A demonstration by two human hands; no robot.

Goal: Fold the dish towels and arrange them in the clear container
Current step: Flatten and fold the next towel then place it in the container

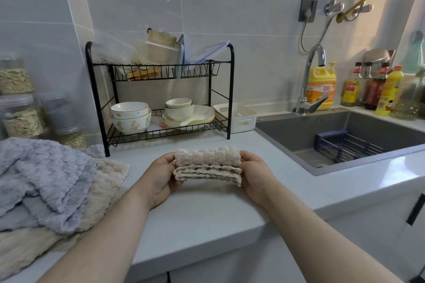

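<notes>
Two hands (161, 179) (257, 177), beige towel (208, 165), folded, layered

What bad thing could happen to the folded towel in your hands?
The folded towel is gripped only at its ends by the left hand and right hand, so its layers might sag open. The sink is close on its right; a slip that way might wet it.

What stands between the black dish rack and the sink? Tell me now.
A white bin stands on the counter between the dish rack and the sink, close beside the rack, as the head view shows.
</notes>
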